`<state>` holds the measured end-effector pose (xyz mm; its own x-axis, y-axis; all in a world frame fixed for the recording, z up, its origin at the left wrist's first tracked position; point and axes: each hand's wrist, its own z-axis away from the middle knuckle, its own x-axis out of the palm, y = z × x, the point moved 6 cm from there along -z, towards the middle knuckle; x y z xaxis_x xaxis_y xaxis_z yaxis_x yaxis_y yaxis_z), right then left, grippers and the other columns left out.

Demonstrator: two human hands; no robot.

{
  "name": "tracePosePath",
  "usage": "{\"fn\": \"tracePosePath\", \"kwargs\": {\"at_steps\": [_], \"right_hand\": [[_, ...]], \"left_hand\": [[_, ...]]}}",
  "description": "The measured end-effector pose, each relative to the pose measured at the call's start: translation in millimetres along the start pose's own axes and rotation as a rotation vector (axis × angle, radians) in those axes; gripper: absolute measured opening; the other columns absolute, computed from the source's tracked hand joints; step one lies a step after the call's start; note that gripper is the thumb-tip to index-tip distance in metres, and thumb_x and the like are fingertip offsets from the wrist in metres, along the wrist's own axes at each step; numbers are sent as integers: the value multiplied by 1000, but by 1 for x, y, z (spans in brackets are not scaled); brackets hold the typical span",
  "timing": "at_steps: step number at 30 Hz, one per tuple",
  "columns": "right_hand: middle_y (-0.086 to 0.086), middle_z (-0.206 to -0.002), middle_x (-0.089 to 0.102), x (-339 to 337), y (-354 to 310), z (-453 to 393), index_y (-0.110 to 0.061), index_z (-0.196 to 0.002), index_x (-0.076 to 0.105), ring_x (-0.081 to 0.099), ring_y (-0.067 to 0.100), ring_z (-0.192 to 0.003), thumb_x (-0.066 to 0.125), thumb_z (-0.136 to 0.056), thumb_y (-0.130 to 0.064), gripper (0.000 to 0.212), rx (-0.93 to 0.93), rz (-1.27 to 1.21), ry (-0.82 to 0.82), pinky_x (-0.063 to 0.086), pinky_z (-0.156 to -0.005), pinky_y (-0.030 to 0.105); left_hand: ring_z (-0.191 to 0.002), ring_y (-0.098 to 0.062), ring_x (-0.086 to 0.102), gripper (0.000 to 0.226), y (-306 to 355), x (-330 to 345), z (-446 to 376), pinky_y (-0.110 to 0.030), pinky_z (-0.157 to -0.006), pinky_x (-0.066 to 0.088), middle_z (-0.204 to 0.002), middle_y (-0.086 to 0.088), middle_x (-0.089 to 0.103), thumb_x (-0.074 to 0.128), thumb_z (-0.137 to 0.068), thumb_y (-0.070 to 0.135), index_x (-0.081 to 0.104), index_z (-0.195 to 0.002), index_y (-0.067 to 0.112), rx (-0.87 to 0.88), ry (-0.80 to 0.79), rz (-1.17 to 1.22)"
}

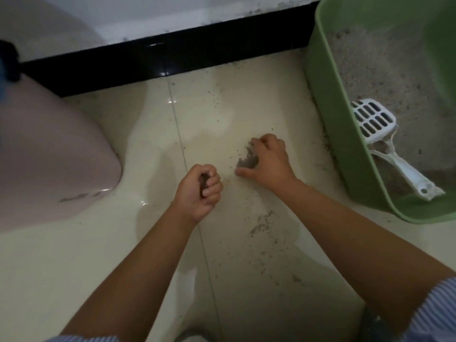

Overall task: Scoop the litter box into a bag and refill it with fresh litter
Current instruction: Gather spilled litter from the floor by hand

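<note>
Hands low over cream tiled floor (123,243). Left hand (199,191) clenched into a fist around grey litter grains. Right hand (267,160) curled, raking a small grey spilled litter pile (246,162) on the tile. Green plastic litter box (328,124) at right, holding sandy litter (385,77) and white slotted plastic scoop (377,129).

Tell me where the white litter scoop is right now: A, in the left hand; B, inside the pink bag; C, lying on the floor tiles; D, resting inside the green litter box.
D: the white litter scoop lies on the litter inside the green litter box, its handle toward the near rim, and neither hand touches it.
</note>
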<state>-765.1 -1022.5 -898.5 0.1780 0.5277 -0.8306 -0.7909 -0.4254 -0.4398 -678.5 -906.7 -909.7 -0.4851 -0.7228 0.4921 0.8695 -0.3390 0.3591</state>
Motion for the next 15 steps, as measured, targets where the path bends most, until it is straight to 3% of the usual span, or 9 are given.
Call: {"fn": "tracePosePath", "kwargs": {"at_steps": [3,7,9,11,13,15], "right_hand": [[11,-136,35,11,-12,4,-8,-132,45,29,28,-125,66,-80,-38,63,-34,42,10,28,-104,29],[13,-134,43,17,-16,8,-4,-129,51,35,30,-123,57,-90,-22,43,-104,96,12,30,-102,28],[22,-109,59,14,-23,8,7,-105,66,53,38,-104,60,-84,-4,24,-188,135,110,40,-87,29],[27,-77,65,13,-23,9,12,-74,69,64,41,-70,62,-70,12,8,-186,81,183,40,-65,20],[30,-75,66,15,-18,6,14,-71,69,66,39,-68,59,-69,19,11,-135,57,128,40,-61,11],[27,-70,66,19,-24,6,10,-66,70,67,35,-62,62,-57,26,20,-126,-39,14,49,-59,16]], "left_hand": [[-20,-4,27,28,-7,-7,6,-4,-26,14,-37,3,36,37,-66,13,50,-40,11,6,-57,133],[-19,-5,27,32,-7,-13,9,-3,-27,16,-38,0,39,35,-69,11,51,-42,9,13,-60,216],[-19,-5,27,45,-6,-18,10,-3,-26,16,-38,0,40,27,-84,8,49,-45,8,8,-43,235],[-19,-5,27,46,-6,-20,11,-3,-26,15,-37,0,40,19,-93,10,43,-54,8,11,-14,230],[-20,-4,27,38,-5,-21,14,-4,-26,14,-37,1,41,18,-94,11,37,-61,9,24,19,211],[-20,-4,27,35,-4,-21,17,-5,-25,14,-36,2,40,19,-93,11,36,-62,10,22,49,199]]}}
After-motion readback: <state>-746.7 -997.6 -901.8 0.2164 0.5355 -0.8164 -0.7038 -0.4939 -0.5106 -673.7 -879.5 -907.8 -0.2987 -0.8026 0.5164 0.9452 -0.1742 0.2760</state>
